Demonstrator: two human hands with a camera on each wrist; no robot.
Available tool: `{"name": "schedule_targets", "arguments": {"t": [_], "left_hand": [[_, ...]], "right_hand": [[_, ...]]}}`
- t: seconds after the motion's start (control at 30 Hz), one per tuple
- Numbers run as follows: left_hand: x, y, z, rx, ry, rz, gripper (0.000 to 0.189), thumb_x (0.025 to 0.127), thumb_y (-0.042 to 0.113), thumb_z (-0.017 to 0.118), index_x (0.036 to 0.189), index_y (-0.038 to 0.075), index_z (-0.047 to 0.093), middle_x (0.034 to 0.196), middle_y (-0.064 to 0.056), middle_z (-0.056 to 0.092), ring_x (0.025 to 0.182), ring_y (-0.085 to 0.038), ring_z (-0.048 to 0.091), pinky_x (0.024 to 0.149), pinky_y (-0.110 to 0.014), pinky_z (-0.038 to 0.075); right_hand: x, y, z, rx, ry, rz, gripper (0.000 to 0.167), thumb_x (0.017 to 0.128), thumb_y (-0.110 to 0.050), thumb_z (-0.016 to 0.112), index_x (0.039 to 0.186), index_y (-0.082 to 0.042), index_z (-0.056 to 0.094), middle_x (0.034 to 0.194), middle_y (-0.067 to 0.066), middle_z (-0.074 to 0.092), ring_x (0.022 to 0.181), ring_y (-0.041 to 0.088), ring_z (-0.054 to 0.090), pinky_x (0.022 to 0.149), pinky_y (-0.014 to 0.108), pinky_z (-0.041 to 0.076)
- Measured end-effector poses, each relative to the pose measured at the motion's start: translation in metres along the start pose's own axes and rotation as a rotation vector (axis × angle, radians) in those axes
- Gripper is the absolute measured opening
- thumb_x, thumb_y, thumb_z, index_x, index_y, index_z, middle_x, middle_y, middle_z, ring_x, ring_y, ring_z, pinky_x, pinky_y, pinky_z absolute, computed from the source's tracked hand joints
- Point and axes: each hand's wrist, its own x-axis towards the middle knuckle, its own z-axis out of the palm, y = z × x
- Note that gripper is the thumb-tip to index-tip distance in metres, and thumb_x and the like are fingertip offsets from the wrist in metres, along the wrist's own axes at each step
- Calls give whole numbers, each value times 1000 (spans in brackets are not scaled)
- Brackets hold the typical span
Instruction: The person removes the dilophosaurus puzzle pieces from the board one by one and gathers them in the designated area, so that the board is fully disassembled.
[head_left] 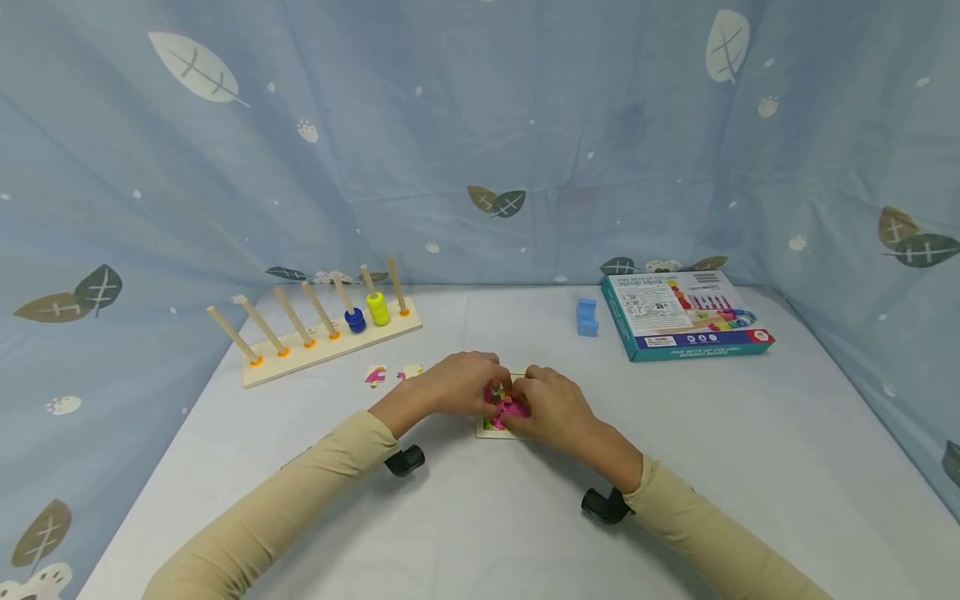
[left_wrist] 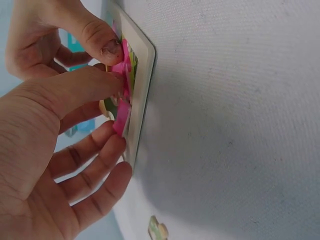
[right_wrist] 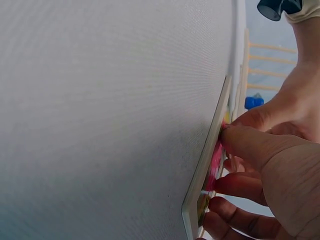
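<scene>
A small jigsaw board (head_left: 498,434) with a pale wooden rim lies flat on the table, and both hands meet over it. Its picture is pink and green, partly covered by fingers. My left hand (head_left: 459,385) pinches a pink puzzle piece (left_wrist: 121,117), which sits tilted above the board in the left wrist view. From the other side, my right hand (head_left: 558,410) has its thumb and curled fingers on the pink pieces (right_wrist: 215,162). Two loose puzzle pieces, one pink and white (head_left: 376,377), the other partly hidden (head_left: 405,374), lie beyond my left wrist.
Back left stands a wooden peg rack (head_left: 330,343) with blue beads (head_left: 355,320) and yellow beads (head_left: 378,309) on two pegs. A light blue block (head_left: 587,317) stands at the back, left of a flat toy box (head_left: 686,315). A patterned blue curtain (head_left: 420,142) hangs behind.
</scene>
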Motion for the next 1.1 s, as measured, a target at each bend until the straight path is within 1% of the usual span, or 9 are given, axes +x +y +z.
{"name": "schedule_targets", "arguments": {"t": [0.23,0.37,0.53,0.6,0.7,0.77,0.9,1.0,1.1], "left_hand": [[-2,1,-3,14,41,25,31,79,25,82,108,19,76,88,4,61,74,-8,52,66,-26,44],[-3,-2,-7,5,64,30,30,80,24,81,109,18,76,92,5,62,79,-8,54,70,-26,46],[-7,-8,-20,-19,109,14,30,84,22,79,113,14,76,99,3,63,87,-12,61,76,-29,49],[-10,-11,-27,-29,131,-2,32,85,21,79,115,13,75,100,4,64,89,-13,63,78,-30,50],[-18,-15,-36,-41,169,-23,32,85,20,79,116,13,73,101,5,64,90,-11,62,78,-30,50],[-23,-18,-42,-42,198,-25,30,84,19,80,113,14,73,101,6,64,90,-10,62,79,-30,50],[-36,-25,-52,-29,248,-1,22,84,17,80,105,16,74,99,6,65,87,-11,63,77,-30,51],[-46,-29,-56,-10,266,6,20,84,18,81,103,16,75,98,5,66,86,-11,63,77,-30,51],[-56,-32,-58,7,269,-11,19,84,17,81,103,16,77,99,5,66,87,-12,62,78,-32,51]], "right_hand": [[0,1,3,2,14,-12,29,77,-32,85,87,-8,71,77,-2,53,68,13,45,53,27,38],[-1,0,2,-13,7,-9,31,77,-35,85,87,-9,71,79,-2,54,70,13,46,54,27,39],[-1,0,2,-32,-7,9,34,77,-38,86,87,-10,71,79,-2,51,70,13,45,55,27,39],[-1,0,2,-42,-16,19,34,77,-39,86,87,-10,71,79,-3,51,70,13,45,56,27,39],[-2,-1,1,-58,-30,25,34,78,-42,85,89,-12,74,78,-3,51,70,12,45,57,27,40],[-3,-2,1,-62,-29,22,33,78,-42,84,90,-13,75,79,-3,52,70,12,46,58,27,41],[-4,-3,0,-70,-17,12,31,78,-42,84,89,-14,76,80,-3,53,70,12,48,58,28,42],[-4,-4,0,-67,-17,13,31,78,-41,84,90,-14,76,82,-3,55,72,12,48,58,28,42],[-3,-5,-1,-60,-22,14,30,78,-39,84,91,-14,76,83,-2,56,74,13,49,59,28,43]]}}
